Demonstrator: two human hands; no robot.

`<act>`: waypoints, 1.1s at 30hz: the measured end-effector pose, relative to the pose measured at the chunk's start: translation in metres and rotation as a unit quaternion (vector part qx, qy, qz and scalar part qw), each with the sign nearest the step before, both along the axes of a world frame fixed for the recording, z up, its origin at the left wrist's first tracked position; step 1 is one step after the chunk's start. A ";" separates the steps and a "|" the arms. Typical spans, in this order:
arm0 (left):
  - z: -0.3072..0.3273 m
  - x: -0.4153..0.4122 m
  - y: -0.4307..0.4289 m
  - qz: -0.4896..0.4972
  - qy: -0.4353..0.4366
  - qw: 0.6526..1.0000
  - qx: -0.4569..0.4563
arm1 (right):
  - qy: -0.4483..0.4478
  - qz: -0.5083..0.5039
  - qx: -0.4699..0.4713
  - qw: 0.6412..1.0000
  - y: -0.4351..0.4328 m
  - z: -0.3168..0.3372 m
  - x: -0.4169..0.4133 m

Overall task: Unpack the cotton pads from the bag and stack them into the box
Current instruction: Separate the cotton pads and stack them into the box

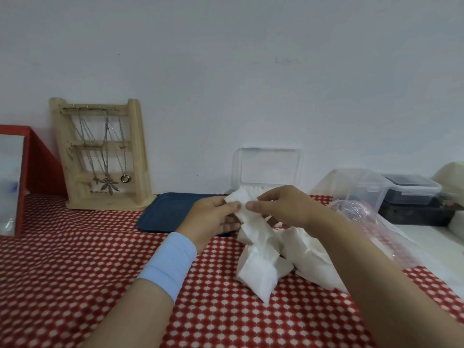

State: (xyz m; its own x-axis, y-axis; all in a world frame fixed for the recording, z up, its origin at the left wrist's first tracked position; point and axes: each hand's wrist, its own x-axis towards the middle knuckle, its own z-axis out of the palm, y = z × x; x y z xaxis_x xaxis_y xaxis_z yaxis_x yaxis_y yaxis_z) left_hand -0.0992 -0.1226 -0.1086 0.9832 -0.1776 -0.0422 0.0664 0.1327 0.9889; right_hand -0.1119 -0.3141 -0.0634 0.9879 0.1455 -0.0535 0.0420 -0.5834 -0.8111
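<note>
A loose pile of white cotton pads (261, 257) lies on the red patterned tablecloth, mid-right. My left hand (213, 219) and my right hand (283, 207) both pinch the top end of one strip of pads, lifted above the pile. Just behind my hands stands the clear plastic box (270, 169) with its lid up against the wall; white pads show inside it. The crumpled clear plastic bag (371, 222) lies to the right, partly behind my right forearm.
A dark blue tray (170, 212) sits left of the pads. A wooden necklace stand (103, 154) leans at the wall, a red framed mirror (15, 182) at far left. Clear and dark lidded containers (411, 189) stand at the right.
</note>
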 end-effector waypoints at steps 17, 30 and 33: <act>0.003 0.002 0.004 0.013 0.027 0.999 -0.041 | -0.091 -0.046 0.102 0.990 -0.009 0.015 -0.004; 0.012 -0.002 -0.002 -0.050 0.025 0.998 -0.022 | -0.094 -0.043 -0.020 0.994 0.002 0.006 0.000; 0.014 -0.003 -0.002 -0.071 0.035 0.996 -0.032 | -0.103 -0.056 -0.030 0.993 0.002 0.002 0.003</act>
State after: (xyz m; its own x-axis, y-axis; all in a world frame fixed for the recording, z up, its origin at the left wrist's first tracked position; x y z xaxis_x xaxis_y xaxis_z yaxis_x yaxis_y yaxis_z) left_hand -0.1025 -0.1243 -0.0949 0.9431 -0.3191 -0.0938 0.1571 0.1790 0.9712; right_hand -0.1087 -0.3119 -0.0611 0.9885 0.0364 0.1468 0.1359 -0.6408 -0.7556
